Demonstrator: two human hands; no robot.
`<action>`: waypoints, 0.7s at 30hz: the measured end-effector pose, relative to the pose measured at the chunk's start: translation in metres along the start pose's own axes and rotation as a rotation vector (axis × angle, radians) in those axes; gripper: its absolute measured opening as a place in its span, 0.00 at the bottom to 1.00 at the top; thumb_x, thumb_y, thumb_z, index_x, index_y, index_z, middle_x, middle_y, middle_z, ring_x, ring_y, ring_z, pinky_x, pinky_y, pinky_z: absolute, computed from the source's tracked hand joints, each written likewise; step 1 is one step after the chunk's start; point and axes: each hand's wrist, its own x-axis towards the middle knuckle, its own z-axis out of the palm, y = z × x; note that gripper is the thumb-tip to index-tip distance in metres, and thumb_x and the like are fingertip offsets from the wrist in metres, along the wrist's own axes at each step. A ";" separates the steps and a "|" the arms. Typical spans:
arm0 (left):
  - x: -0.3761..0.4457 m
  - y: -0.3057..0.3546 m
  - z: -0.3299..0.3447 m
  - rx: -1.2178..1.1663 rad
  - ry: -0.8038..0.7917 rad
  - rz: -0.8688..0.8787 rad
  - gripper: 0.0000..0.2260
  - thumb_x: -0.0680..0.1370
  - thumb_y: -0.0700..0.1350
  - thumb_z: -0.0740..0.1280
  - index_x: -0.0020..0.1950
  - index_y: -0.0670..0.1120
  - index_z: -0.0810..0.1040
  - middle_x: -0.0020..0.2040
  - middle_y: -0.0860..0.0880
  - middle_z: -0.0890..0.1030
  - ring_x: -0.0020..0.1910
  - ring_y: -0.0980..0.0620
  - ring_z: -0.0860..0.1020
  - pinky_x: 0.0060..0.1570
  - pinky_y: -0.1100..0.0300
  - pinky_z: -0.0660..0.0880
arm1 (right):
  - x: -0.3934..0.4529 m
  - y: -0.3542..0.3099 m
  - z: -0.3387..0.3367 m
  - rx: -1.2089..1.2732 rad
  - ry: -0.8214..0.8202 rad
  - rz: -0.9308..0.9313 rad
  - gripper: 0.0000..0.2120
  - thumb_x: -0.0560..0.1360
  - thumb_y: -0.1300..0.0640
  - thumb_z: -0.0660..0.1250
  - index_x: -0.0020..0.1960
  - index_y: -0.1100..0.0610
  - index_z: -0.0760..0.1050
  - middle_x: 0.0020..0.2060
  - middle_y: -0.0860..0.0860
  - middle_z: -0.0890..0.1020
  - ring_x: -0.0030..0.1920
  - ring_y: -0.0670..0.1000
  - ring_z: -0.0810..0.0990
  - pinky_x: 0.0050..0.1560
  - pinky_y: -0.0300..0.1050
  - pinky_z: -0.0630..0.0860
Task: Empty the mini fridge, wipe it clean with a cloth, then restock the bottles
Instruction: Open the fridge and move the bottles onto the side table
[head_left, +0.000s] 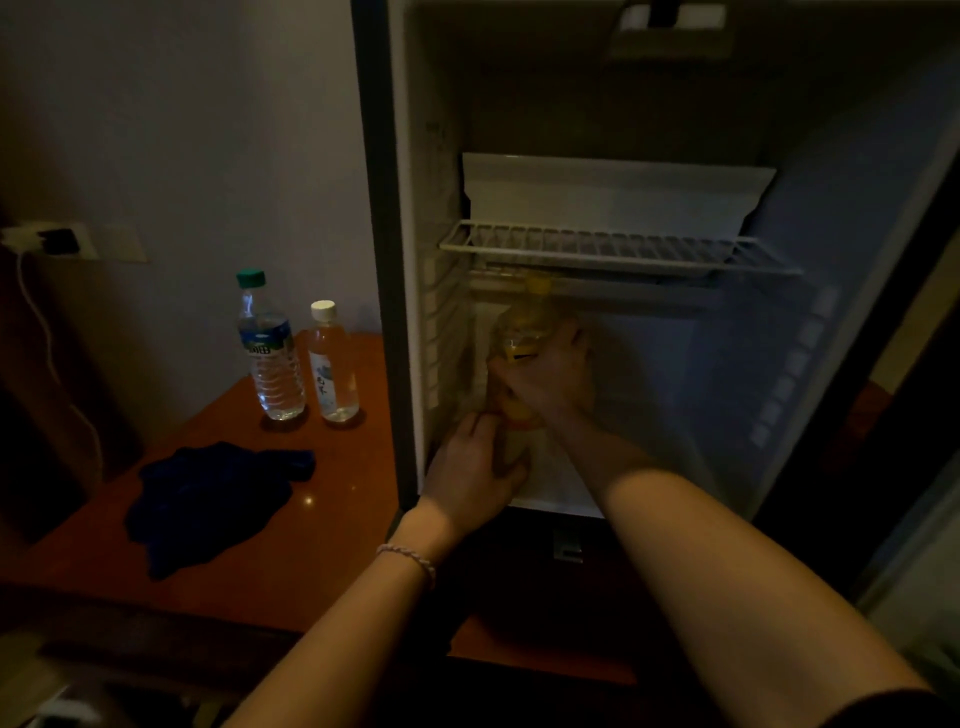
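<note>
The mini fridge (852, 218) stands open, its wire shelf (613, 248) bare. Inside the lower compartment, at the left, a yellow-capped bottle (525, 318) of yellow drink stands upright. My right hand (553, 382) grips it around the middle. My left hand (470, 470) holds its lower part near the fridge floor. A dark blue cloth (208, 499) lies crumpled on the wooden table (332, 525) left of the fridge. Two clear water bottles stand behind the cloth: one with a green cap (270, 348), one with a white cap (333, 364).
A wall socket with a plugged-in white cable (39, 312) sits at the far left above the table. The fridge door (914, 364) hangs open at the right. A white drip tray (613, 192) sits above the wire shelf.
</note>
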 end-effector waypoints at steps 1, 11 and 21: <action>-0.002 0.003 -0.002 -0.007 0.001 0.001 0.23 0.77 0.54 0.71 0.69 0.48 0.71 0.66 0.48 0.73 0.63 0.50 0.73 0.58 0.57 0.73 | -0.003 0.002 -0.006 -0.004 0.002 -0.001 0.46 0.58 0.40 0.78 0.68 0.57 0.62 0.65 0.58 0.69 0.65 0.63 0.71 0.57 0.56 0.75; -0.038 0.023 -0.040 -0.005 0.108 -0.024 0.26 0.74 0.56 0.73 0.67 0.45 0.73 0.64 0.46 0.74 0.62 0.46 0.75 0.58 0.53 0.75 | -0.059 0.024 -0.063 0.117 -0.024 -0.098 0.41 0.61 0.47 0.80 0.65 0.59 0.65 0.62 0.58 0.72 0.64 0.60 0.72 0.57 0.48 0.71; -0.082 0.000 -0.094 0.064 0.186 -0.024 0.20 0.76 0.56 0.70 0.64 0.48 0.74 0.55 0.52 0.74 0.54 0.53 0.75 0.51 0.60 0.75 | -0.131 0.000 -0.066 0.172 -0.048 -0.249 0.46 0.56 0.38 0.81 0.68 0.51 0.68 0.63 0.50 0.74 0.63 0.51 0.74 0.55 0.40 0.71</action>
